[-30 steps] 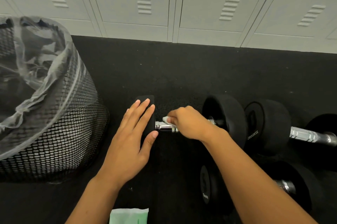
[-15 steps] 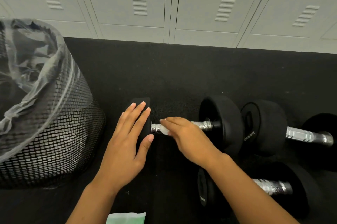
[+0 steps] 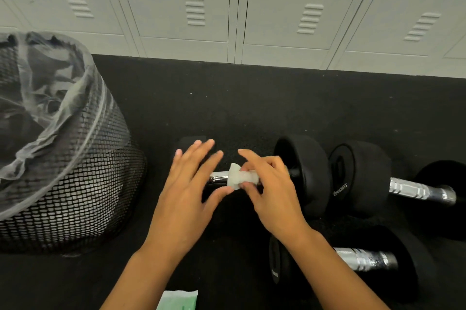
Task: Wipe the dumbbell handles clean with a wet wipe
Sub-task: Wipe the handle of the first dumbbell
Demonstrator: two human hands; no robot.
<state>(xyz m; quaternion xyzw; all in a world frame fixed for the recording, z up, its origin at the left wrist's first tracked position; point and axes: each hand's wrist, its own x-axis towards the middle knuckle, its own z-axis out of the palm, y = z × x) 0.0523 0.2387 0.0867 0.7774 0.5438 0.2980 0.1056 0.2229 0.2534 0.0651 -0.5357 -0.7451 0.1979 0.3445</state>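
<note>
A black dumbbell (image 3: 305,171) with a chrome handle (image 3: 216,178) lies on the floor in the middle. My right hand (image 3: 272,191) pinches a crumpled white wet wipe (image 3: 239,178) just above the handle. My left hand (image 3: 186,193) hovers with fingers spread over the dumbbell's left head, mostly hiding it; its thumb is close to the wipe. Two more dumbbells lie to the right, one (image 3: 363,178) with a bare chrome handle at mid right, another (image 3: 353,261) nearer me.
A black mesh bin (image 3: 75,183) with a clear plastic liner stands at the left. Grey lockers (image 3: 227,7) line the far wall. A green wipe packet (image 3: 179,301) shows at the bottom edge. The floor is black rubber matting (image 3: 227,108).
My right hand has lifted the wipe off the handle's left end and now pinches it in the fingertips. My left hand has come off the dumbbell head and spread.
</note>
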